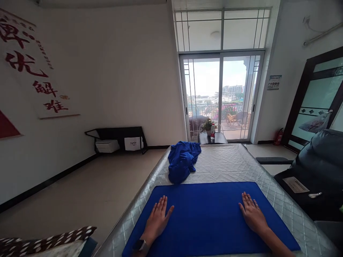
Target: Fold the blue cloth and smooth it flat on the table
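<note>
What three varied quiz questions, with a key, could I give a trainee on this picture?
1. True or false: the left hand and the right hand both rest palm down on the flat blue cloth.
2. Which hand is nearer the crumpled blue cloth? A) left B) right
3. Fill in: just behind the left hand, the person wears a ____.

Key: 1. True. 2. A. 3. Watch.
</note>
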Motion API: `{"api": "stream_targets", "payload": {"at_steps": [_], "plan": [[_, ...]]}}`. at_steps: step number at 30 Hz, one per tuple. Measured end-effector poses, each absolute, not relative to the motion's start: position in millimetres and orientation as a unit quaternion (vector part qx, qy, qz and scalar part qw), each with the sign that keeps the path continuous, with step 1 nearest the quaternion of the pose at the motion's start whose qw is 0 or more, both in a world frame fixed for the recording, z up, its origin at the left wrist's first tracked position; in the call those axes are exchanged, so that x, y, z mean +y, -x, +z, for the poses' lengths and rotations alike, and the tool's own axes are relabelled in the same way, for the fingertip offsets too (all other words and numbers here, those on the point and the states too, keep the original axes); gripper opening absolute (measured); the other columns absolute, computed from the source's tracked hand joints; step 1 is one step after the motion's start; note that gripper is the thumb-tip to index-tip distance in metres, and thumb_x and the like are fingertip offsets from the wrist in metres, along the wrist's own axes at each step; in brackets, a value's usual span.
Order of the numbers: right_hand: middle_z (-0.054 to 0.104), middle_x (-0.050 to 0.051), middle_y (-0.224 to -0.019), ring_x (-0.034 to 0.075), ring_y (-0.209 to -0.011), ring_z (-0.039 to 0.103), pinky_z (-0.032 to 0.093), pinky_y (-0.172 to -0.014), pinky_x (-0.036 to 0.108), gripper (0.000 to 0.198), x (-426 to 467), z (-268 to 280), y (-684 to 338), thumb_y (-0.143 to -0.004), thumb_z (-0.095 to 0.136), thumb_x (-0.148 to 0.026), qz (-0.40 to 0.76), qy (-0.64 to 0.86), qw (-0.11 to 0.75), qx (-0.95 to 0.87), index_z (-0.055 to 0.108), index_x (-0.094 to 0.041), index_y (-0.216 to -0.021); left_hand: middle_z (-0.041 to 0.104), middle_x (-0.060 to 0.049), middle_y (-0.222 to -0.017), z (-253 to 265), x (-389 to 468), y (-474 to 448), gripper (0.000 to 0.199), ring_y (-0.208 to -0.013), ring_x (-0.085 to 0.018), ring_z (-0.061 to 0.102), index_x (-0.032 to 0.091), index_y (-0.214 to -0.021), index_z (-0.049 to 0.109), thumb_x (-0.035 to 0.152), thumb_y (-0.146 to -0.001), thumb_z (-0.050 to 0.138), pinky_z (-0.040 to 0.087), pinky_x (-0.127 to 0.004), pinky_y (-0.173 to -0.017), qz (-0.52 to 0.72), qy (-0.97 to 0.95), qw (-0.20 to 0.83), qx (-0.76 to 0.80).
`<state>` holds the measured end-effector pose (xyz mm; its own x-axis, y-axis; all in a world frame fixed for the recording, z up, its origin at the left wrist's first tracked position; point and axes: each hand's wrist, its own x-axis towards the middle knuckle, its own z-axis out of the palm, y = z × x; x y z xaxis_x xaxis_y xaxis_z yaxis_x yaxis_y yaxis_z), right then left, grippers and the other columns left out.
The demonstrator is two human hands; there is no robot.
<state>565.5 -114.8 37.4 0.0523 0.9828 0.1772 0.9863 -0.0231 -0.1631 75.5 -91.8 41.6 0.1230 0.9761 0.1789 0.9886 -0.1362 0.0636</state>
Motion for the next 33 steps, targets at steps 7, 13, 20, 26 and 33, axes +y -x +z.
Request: {"api": "stream_targets", "payload": {"at_steps": [7, 13, 20, 26, 33], "plan": [[0.037, 0.013, -0.155, 0.024, -0.146, 0.026, 0.024, -0.117, 0.047, 0.07, -128.2, 5.3, -682.0, -0.093, 0.014, -0.046, -0.064, 0.731, 0.132, -0.667, 0.046, -0.012, -0.144, 0.034, -0.014, -0.156, 43.7, -105.7, -0.1, 0.071, -0.146, -0.025, 0.026, 0.01, -0.152, 0.031, 0.055, -0.098, 0.022, 0.026, -0.043, -0.117, -0.092, 0.7, 0.034, -0.707], [0.035, 0.014, -0.155, 0.028, -0.144, 0.028, 0.025, -0.116, 0.051, 0.081, -118.9, 6.6, -680.0, -0.089, 0.013, -0.056, -0.076, 0.765, 0.111, -0.63, 0.044, -0.007, -0.145, 0.045, -0.014, -0.15, 50.3, -104.3, -2.7, 0.07, -0.142, -0.026, 0.035, 0.011, -0.145, 0.046, 0.055, -0.098, 0.02, 0.031, -0.041, -0.115, -0.087, 0.715, 0.044, -0.692], [0.035, 0.008, -0.156, 0.022, -0.146, 0.023, 0.017, -0.12, 0.043, 0.067, -84.1, 80.7, -541.1, -0.096, 0.016, -0.046, -0.027, 0.681, 0.129, -0.72, 0.04, -0.012, -0.148, 0.036, -0.011, -0.156, 87.5, -71.6, -118.2, 0.069, -0.144, -0.026, 0.031, 0.01, -0.15, 0.037, 0.056, -0.101, 0.022, 0.028, -0.041, -0.118, -0.134, 0.788, 0.033, -0.6], [0.029, 0.01, -0.157, 0.021, -0.147, 0.021, 0.015, -0.12, 0.041, 0.062, -45.6, 106.4, -411.7, -0.099, 0.017, -0.04, 0.069, 0.597, 0.126, -0.789, 0.032, -0.009, -0.151, 0.04, -0.014, -0.153, 84.7, -25.3, -233.0, 0.056, -0.143, -0.022, 0.033, 0.011, -0.147, 0.041, 0.043, -0.104, 0.024, 0.031, -0.042, -0.117, -0.14, 0.848, -0.013, -0.511], [0.021, 0.008, -0.16, 0.02, -0.148, 0.014, 0.009, -0.121, 0.039, 0.058, -26.1, 65.0, -395.1, -0.1, 0.012, -0.03, 0.076, 0.593, 0.127, -0.792, 0.025, -0.012, -0.153, 0.041, -0.012, -0.153, 43.7, -6.3, -246.5, 0.053, -0.144, -0.023, 0.032, 0.014, -0.149, 0.037, 0.04, -0.105, 0.024, 0.034, -0.046, -0.116, -0.163, 0.855, 0.031, -0.492]]}}
